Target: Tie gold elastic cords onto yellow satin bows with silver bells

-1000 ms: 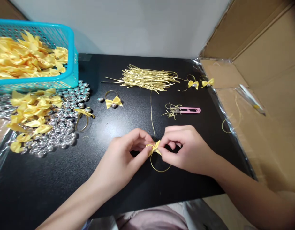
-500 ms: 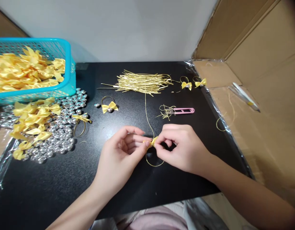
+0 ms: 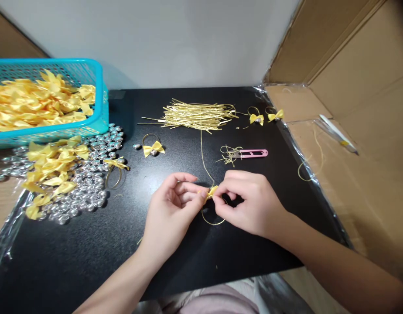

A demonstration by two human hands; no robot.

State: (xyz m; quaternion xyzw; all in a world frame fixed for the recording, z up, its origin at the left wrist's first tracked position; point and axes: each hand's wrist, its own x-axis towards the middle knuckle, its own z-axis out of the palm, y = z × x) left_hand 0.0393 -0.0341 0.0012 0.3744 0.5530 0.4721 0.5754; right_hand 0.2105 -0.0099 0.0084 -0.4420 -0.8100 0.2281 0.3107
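My left hand and my right hand meet over the black table, both pinching a small yellow ribbon bow between thumb and fingertips. A thin gold cord runs from the bow up towards the bundle of gold cords at the back, and a loop of it hangs below the bow. The other fingers of both hands are curled.
A turquoise basket of yellow bows stands at the back left. In front of it lie loose bows on a heap of silver beads. Finished bows and pink thread snips lie nearby. An open cardboard box borders the right.
The cord loop below the bow has grown smaller. Both hands stay pinched on the bow; the view has shifted slightly.
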